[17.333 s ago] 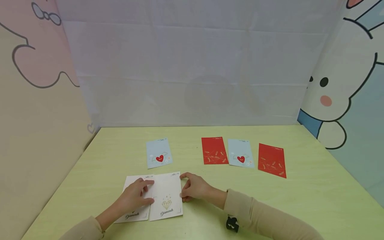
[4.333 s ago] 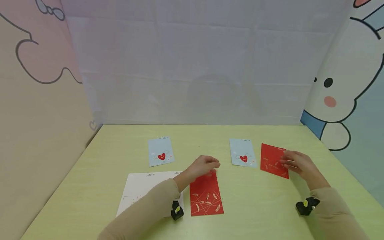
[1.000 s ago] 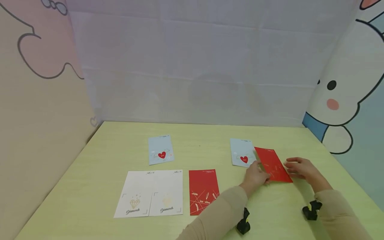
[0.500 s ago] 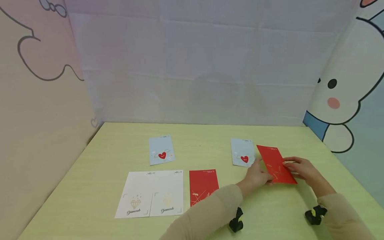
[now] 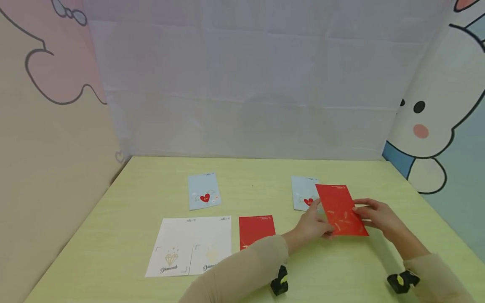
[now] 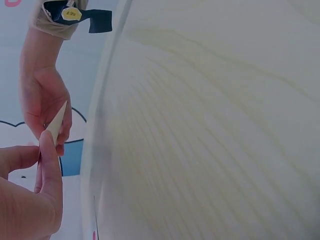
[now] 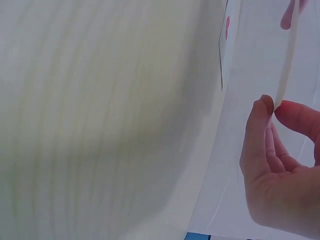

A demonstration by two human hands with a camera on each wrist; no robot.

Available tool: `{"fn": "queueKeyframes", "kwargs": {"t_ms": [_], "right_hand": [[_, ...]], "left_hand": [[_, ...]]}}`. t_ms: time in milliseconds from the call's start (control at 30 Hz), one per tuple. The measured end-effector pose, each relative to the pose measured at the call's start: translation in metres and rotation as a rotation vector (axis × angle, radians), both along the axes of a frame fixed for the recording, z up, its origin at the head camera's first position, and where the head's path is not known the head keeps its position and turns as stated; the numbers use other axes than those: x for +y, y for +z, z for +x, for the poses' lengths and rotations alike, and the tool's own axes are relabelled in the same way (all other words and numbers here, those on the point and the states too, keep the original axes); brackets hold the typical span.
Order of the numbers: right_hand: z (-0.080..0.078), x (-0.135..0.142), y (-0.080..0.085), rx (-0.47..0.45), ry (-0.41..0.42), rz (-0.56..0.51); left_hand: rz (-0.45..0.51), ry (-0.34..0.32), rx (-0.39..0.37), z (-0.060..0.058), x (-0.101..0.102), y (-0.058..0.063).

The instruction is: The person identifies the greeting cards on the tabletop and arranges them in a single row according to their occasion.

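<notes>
Between my two hands a red greeting card [image 5: 338, 212] with gold feather prints is held up off the table, tilted. My left hand [image 5: 308, 224] pinches its left edge near the lower corner; my right hand [image 5: 382, 217] pinches the right edge. Seen nearly edge-on, the card [image 7: 287, 65] sits between thumb and finger of the right hand [image 7: 275, 175] in the right wrist view. In the left wrist view the left hand [image 6: 35, 195] grips a pale corner of the card [image 6: 59, 122]. Behind it, a light blue heart card [image 5: 303, 189] is partly covered.
On the light green table [image 5: 125, 202], another red card [image 5: 257, 227] lies partly hidden by the left sleeve. Two white "Diamonds" cards, a left one [image 5: 172, 235] and a right one [image 5: 212, 235], lie side by side. A blue heart card [image 5: 203, 187] lies farther back.
Over the last second the red card has shifted slightly left, and both hands now pinch it. Earlier, one red card moved beside the white cards, and this one was lifted from the right.
</notes>
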State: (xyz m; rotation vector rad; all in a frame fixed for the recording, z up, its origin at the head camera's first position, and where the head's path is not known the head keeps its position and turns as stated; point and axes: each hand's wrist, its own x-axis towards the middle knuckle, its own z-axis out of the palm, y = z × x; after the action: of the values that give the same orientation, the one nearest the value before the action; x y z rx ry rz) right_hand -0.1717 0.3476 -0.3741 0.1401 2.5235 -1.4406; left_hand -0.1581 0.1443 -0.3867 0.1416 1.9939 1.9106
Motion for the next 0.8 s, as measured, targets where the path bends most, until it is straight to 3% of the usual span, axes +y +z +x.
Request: {"fn": "queueKeyframes", "kwargs": {"t_ms": [300,400,800], "right_hand": [[0.009,-0.011,0.002,0.069,0.020,-0.016],[0.007,-0.012,-0.001,0.075,-0.008,-0.037],[0.018,-0.041,0.013,0.093,0.031,-0.059]], "left_hand": [[0.048,-0.030,-0.006,0.009,-0.016,0.005],[0.060,-0.029,-0.016,0.011,-0.023,0.005],[0.036,-0.040,0.000,0.011,-0.048,-0.004]]}}
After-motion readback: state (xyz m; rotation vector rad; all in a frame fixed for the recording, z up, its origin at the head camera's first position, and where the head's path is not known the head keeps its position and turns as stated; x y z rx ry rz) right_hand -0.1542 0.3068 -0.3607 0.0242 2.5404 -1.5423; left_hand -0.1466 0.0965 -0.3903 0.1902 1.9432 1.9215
